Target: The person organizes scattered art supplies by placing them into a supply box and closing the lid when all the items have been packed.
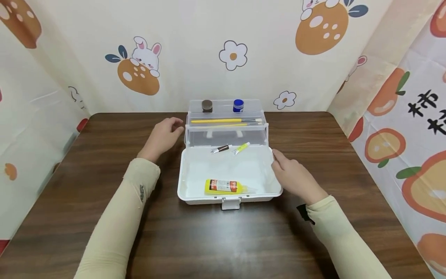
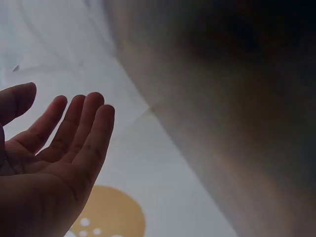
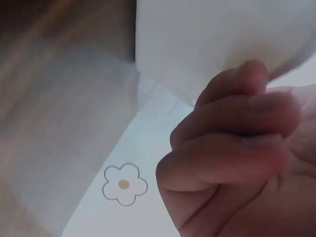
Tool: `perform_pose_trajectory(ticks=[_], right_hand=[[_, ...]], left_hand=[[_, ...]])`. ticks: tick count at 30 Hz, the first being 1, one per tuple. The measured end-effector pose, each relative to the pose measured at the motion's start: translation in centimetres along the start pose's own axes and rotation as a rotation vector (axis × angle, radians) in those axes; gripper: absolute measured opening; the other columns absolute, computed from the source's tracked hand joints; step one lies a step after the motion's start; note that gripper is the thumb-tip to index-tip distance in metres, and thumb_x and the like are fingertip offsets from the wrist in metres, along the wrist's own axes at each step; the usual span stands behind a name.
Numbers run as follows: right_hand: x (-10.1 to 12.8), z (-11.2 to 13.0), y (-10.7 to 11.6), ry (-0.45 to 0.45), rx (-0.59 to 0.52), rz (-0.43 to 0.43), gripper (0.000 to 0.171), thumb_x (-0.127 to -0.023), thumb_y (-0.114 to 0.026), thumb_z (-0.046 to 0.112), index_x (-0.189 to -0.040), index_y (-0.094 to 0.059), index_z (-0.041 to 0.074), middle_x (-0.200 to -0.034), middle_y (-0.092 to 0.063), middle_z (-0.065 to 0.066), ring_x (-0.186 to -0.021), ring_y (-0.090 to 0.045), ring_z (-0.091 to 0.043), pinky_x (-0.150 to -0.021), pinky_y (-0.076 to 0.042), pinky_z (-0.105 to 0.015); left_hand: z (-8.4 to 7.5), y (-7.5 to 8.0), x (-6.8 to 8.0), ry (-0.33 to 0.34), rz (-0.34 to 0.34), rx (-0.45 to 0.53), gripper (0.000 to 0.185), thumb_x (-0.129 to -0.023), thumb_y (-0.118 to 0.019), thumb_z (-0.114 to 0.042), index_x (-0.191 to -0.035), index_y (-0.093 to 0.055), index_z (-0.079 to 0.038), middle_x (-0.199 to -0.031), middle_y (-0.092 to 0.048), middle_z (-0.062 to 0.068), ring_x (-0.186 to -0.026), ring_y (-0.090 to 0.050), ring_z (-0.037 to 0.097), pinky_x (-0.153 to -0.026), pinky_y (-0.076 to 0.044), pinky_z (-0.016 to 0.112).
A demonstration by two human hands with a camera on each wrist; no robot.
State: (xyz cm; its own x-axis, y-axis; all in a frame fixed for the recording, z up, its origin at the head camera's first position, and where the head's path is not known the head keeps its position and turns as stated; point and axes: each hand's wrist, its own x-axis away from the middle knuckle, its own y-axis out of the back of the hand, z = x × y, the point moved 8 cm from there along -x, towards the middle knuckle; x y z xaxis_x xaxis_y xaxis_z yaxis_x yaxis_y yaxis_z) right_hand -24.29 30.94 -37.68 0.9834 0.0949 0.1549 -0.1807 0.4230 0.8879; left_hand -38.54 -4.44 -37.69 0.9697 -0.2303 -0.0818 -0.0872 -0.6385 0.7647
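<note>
An opened white storage box (image 1: pixel 230 162) with a clear tiered lid stands on the table. My right hand (image 1: pixel 294 176) grips its right rim; in the right wrist view curled fingers (image 3: pixel 232 133) lie against the white wall. To the left of the lid, my left hand (image 1: pixel 163 137) is held with loosely bent fingers, and the left wrist view shows nothing in its palm (image 2: pixel 54 168). Inside the box lie a yellow glue bottle (image 1: pixel 223 186) near the front, and a dark paint tube (image 1: pixel 221 148) and a yellow paint tube (image 1: pixel 242 148) at the back.
Two paintbrushes (image 1: pixel 226 121) lie in a clear tray of the lid. Behind them sit a brown paint jar (image 1: pixel 207 106) and a blue paint jar (image 1: pixel 238 105). A latch (image 1: pixel 230 203) hangs at the box's front. Patterned cloth (image 1: pixel 195 50) rises behind the wooden table (image 1: pixel 223 244).
</note>
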Motion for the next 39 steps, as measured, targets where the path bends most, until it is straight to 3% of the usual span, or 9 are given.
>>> perform_pose_trajectory(ticks=[4,8,11,16,19,24,29,32,39], right_hand=[[-1.5,-0.5,1.6,0.001,-0.036,-0.049,0.058,-0.108,-0.02,0.039,-0.152,-0.036,0.005,-0.146,-0.047,-0.026,-0.131,-0.048,-0.046,-0.107,-0.036,-0.062],[-4.5,-1.8,2.6,-0.016,-0.115,-0.066,0.055,-0.109,-0.025,0.038,-0.147,-0.042,0.002,-0.112,-0.067,-0.025,-0.098,-0.068,-0.04,-0.093,-0.049,-0.056],[-7.4,-2.9,2.6,-0.044,-0.27,-0.024,0.047,-0.108,-0.032,0.031,-0.141,-0.048,0.001,-0.092,-0.068,-0.021,-0.075,-0.07,-0.031,-0.077,-0.057,-0.046],[-11.5,-3.0,1.5,-0.033,-0.526,0.09,0.046,-0.108,-0.038,0.026,-0.14,-0.049,-0.004,-0.125,-0.061,-0.024,-0.109,-0.064,-0.032,-0.091,-0.055,-0.048],[-12.8,-2.4,1.0,0.009,-0.523,0.115,0.047,-0.106,-0.043,0.029,-0.14,-0.051,-0.002,-0.13,-0.059,-0.021,-0.113,-0.059,-0.03,-0.096,-0.051,-0.047],[-13.5,-1.6,1.3,0.04,-0.496,0.092,0.043,-0.102,-0.051,0.029,-0.135,-0.057,0.002,-0.122,-0.063,-0.016,-0.103,-0.057,-0.025,-0.09,-0.05,-0.039],[-13.2,-2.1,1.2,0.025,-0.547,0.104,0.042,-0.103,-0.049,0.022,-0.139,-0.053,0.0,-0.132,-0.059,-0.018,-0.112,-0.057,-0.028,-0.098,-0.048,-0.048],[-13.4,-2.4,1.4,0.022,-0.514,0.079,0.039,-0.103,-0.047,0.017,-0.137,-0.054,-0.001,-0.132,-0.058,-0.019,-0.115,-0.054,-0.03,-0.102,-0.045,-0.052],[-14.6,-2.4,1.3,0.029,-0.509,0.049,0.038,-0.102,-0.044,0.008,-0.137,-0.054,-0.003,-0.132,-0.058,-0.02,-0.114,-0.053,-0.03,-0.105,-0.042,-0.053]], left_hand=[[0.5,-0.9,0.0,0.042,0.049,0.015,0.041,-0.105,-0.047,-0.032,-0.137,-0.054,-0.007,-0.138,-0.056,0.015,-0.126,-0.053,0.033,-0.104,-0.043,0.053],[0.8,-1.6,0.1,0.069,0.093,0.03,0.044,-0.105,-0.047,-0.033,-0.14,-0.052,-0.007,-0.138,-0.056,0.015,-0.126,-0.052,0.032,-0.105,-0.043,0.053],[1.0,-2.1,-0.3,0.088,0.125,0.052,0.046,-0.105,-0.047,-0.033,-0.142,-0.051,-0.007,-0.136,-0.057,0.014,-0.121,-0.055,0.031,-0.102,-0.045,0.051],[1.1,-3.0,-1.0,0.112,0.149,0.067,0.048,-0.105,-0.046,-0.033,-0.145,-0.049,-0.007,-0.136,-0.058,0.013,-0.119,-0.056,0.028,-0.101,-0.046,0.05],[0.9,-3.3,-1.2,0.115,0.139,0.071,0.048,-0.104,-0.046,-0.032,-0.144,-0.051,-0.005,-0.135,-0.06,0.013,-0.12,-0.057,0.026,-0.103,-0.045,0.048],[0.8,-2.9,-1.5,0.133,0.122,0.105,0.047,-0.104,-0.044,-0.031,-0.142,-0.053,-0.004,-0.133,-0.061,0.013,-0.114,-0.058,0.025,-0.1,-0.047,0.046],[0.6,-3.3,-1.5,0.131,0.137,0.139,0.044,-0.105,-0.043,-0.028,-0.14,-0.056,-0.005,-0.131,-0.063,0.012,-0.109,-0.06,0.024,-0.097,-0.049,0.045],[0.3,-3.5,-1.7,0.118,0.155,0.163,0.042,-0.106,-0.043,-0.025,-0.139,-0.056,-0.004,-0.129,-0.063,0.012,-0.107,-0.061,0.024,-0.095,-0.05,0.044],[0.8,-3.5,-2.3,0.127,0.128,0.208,0.038,-0.106,-0.044,-0.02,-0.138,-0.058,-0.005,-0.124,-0.066,0.012,-0.096,-0.063,0.022,-0.081,-0.053,0.036]])
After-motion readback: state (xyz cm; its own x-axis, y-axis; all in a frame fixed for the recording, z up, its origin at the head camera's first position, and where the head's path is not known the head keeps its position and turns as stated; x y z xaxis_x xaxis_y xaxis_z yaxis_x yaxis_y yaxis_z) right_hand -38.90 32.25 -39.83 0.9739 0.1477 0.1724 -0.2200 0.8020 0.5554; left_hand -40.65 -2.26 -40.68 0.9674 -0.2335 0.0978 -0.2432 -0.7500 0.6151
